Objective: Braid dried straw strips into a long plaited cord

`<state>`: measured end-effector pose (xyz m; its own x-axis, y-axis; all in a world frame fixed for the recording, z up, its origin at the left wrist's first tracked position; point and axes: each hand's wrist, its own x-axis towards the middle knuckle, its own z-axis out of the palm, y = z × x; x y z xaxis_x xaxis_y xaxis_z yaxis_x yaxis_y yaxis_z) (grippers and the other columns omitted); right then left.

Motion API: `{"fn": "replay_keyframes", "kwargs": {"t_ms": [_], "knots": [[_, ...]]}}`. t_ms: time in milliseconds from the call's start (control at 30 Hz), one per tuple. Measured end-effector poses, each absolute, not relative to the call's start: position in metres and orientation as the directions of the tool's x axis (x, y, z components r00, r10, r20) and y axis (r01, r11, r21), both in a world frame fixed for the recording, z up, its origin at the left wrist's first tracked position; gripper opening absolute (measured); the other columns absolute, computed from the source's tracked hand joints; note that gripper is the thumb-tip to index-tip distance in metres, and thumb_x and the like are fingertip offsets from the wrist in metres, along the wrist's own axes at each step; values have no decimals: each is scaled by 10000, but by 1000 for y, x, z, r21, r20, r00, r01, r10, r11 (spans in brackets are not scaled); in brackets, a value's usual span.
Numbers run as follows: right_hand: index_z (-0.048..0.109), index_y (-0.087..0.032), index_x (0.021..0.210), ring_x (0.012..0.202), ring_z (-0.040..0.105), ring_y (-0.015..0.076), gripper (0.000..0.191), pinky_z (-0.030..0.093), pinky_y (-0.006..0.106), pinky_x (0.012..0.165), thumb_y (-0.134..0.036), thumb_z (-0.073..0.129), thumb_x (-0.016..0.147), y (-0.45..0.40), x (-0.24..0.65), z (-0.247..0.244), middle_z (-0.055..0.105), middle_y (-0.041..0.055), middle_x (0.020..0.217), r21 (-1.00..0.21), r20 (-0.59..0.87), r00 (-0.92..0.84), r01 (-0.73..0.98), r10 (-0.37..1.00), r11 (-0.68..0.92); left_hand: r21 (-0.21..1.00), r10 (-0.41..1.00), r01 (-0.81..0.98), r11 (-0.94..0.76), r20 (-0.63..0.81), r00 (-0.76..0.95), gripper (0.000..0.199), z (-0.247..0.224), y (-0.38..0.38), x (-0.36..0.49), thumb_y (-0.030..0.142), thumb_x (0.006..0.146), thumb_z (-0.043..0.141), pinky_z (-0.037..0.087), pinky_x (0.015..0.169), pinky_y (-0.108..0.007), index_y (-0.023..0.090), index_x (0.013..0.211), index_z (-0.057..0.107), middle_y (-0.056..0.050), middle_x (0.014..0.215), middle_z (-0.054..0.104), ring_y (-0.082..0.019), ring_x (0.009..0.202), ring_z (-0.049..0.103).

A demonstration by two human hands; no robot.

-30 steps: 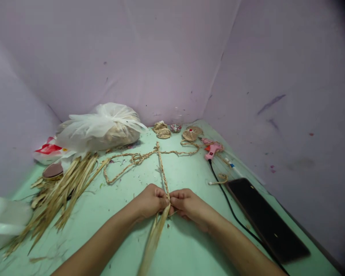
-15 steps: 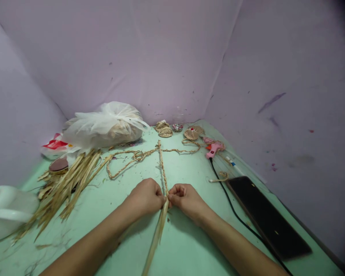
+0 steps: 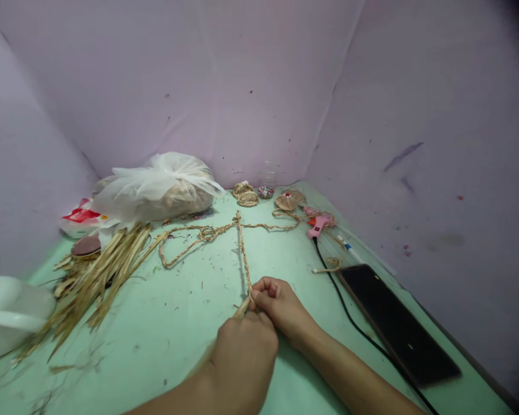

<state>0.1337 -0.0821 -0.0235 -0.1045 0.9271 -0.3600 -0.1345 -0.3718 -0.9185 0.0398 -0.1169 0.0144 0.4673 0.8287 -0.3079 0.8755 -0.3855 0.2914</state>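
Note:
A braided straw cord (image 3: 244,253) runs down the middle of the green table, its near end between my hands. My right hand (image 3: 277,300) pinches the braid where it meets the loose strands. Just below and left of it, my left hand (image 3: 246,354) is closed with its back to the camera, its fingertips hidden near the strands. A short bit of pale loose strands (image 3: 242,307) shows above the left knuckles. From the top of the braid, more thin cord (image 3: 190,229) spreads left and right, with a knot on the left part.
Dry straw strips (image 3: 108,271) and a white jug (image 3: 12,317) lie left, below a white plastic bag (image 3: 155,187). On the right are a pink glue gun (image 3: 320,223), its black cable and a dark flat slab (image 3: 400,323). Woven discs (image 3: 247,198) sit at the back.
My left hand has moved down and right from beside the braid, turning so its back covers the loose strands. My right hand has stayed at the braid.

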Motion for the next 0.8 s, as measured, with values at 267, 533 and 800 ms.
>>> {"fn": "replay_keyframes", "kwargs": {"t_ms": [267, 533, 800], "knots": [[474, -159, 574, 394, 353, 49, 152, 258, 198, 434, -264, 576, 613, -83, 137, -15, 461, -54, 432, -935, -321, -106, -121, 941, -333, 490, 934, 852, -185, -181, 307, 260, 52, -64, -5, 304, 706, 438, 333, 510, -225, 135, 601, 604, -52, 572, 576, -115, 514, 496], [465, -162, 644, 435, 472, 86, 175, 337, 220, 477, -287, 586, 622, -80, 138, -20, 516, -36, 472, -941, -246, -195, -185, 950, -282, 795, 652, 444, 414, -599, 465, 152, 21, -55, 9, 249, 605, 505, 268, 316, -183, 107, 632, 550, 4, 439, 500, -67, 315, 389], [519, -144, 734, 580, 520, 111, 108, 380, 221, 535, -237, 551, 688, -82, 148, -22, 588, 29, 649, -983, -125, -247, 163, 961, -86, 720, 739, 619, 313, -595, 317, 177, 18, -53, 6, 243, 602, 475, 176, 324, -201, 156, 451, 440, 50, 302, 331, -58, 283, 268]]}}
